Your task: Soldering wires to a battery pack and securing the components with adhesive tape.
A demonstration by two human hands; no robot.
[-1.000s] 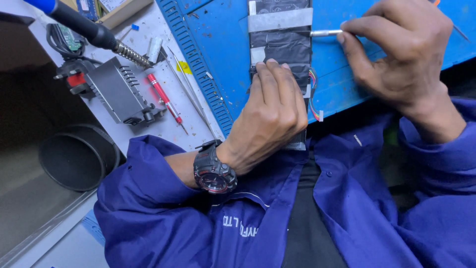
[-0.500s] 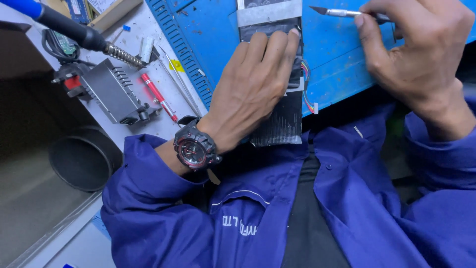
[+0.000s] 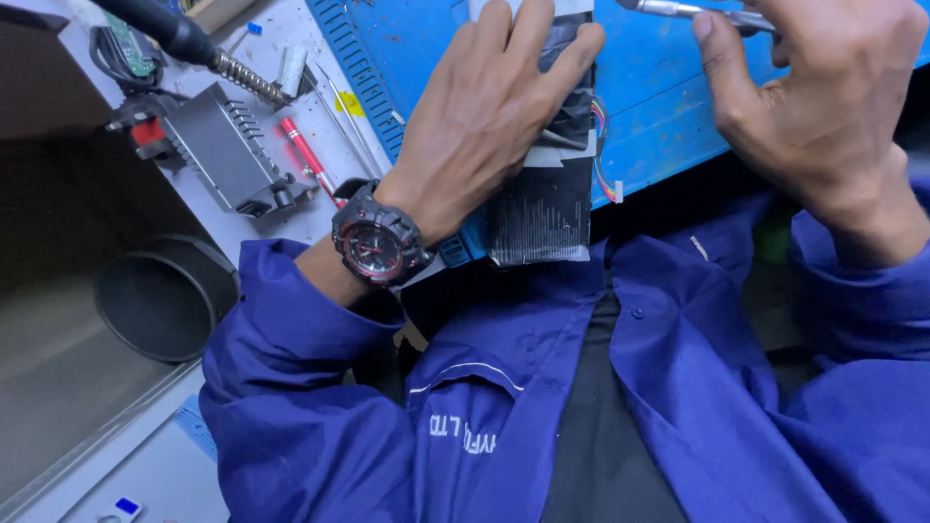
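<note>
left hand (image 3: pixel 480 126): pressed flat on black battery pack (image 3: pixel 542 208), long axis toward body
right hand (image 3: pixel 823 97): pinched on metal tool (image 3: pixel 678 10), held right of pack

Flat black foil-wrapped pack (image 3: pixel 542 208) with coloured wires, overhanging the blue mat's (image 3: pixel 659 107) near edge.

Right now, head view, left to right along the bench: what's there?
Round black bin → grey metal box → red screwdriver → left hand with wristwatch → black flat pack → right hand holding a thin metal tool.
</note>
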